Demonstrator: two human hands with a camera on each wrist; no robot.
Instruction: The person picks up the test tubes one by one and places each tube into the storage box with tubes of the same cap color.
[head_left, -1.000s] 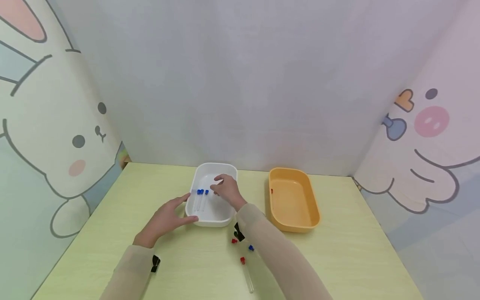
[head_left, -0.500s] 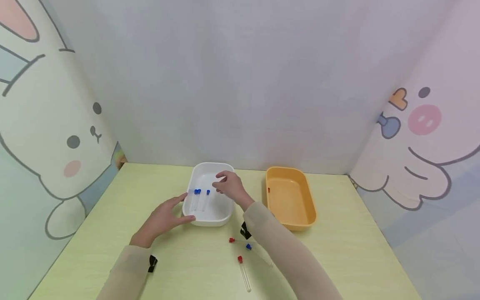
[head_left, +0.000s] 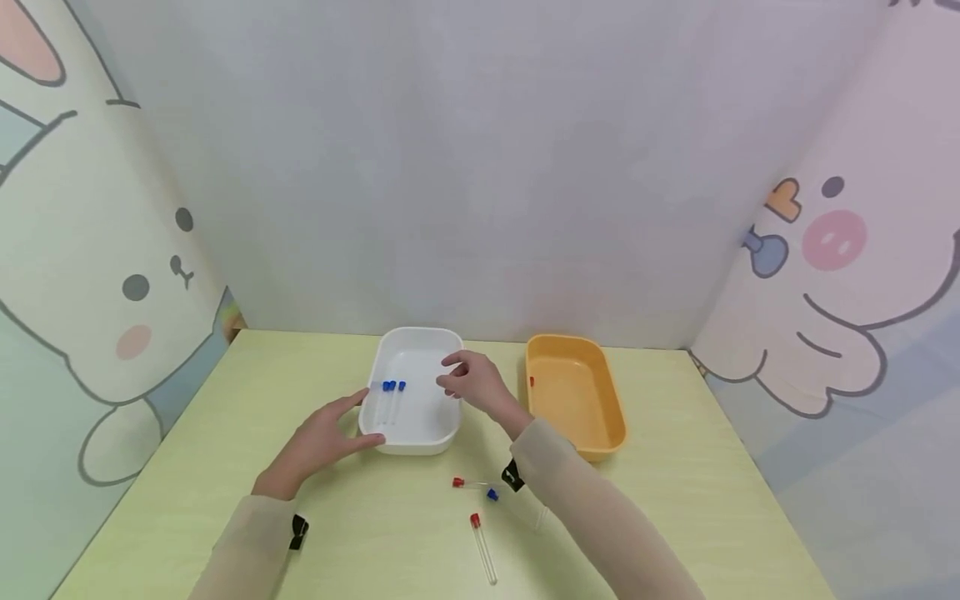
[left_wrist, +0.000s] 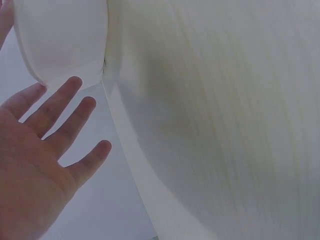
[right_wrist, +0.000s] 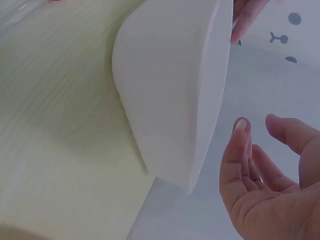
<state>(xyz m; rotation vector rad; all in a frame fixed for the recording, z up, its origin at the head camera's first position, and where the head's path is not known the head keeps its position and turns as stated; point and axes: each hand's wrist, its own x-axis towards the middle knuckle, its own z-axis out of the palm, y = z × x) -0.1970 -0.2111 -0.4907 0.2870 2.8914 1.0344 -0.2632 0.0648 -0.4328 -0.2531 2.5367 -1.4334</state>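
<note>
My left hand rests at the left side of a white tray, fingers and thumb spread along its rim. Over the tray's right rim hovers my right hand; its fingers are loosely bent and, in the right wrist view, a gap shows between thumb and fingertips with nothing held. Inside the tray several clear tubes with blue caps lie side by side toward the left. In front, on the table, are two red-capped tubes and a blue-capped tube, the latter partly hidden by my right sleeve.
A yellow-orange tray stands right of the white one, with a small red cap along its left inner wall. A pale curtain closes off the back of the yellowish table. Black straps show at both wrists.
My right hand has drawn back rightward from over the tubes to the tray's right rim. The rightmost blue-capped tube lies nearer the others than half a second ago. The left hand stays at the rim.
</note>
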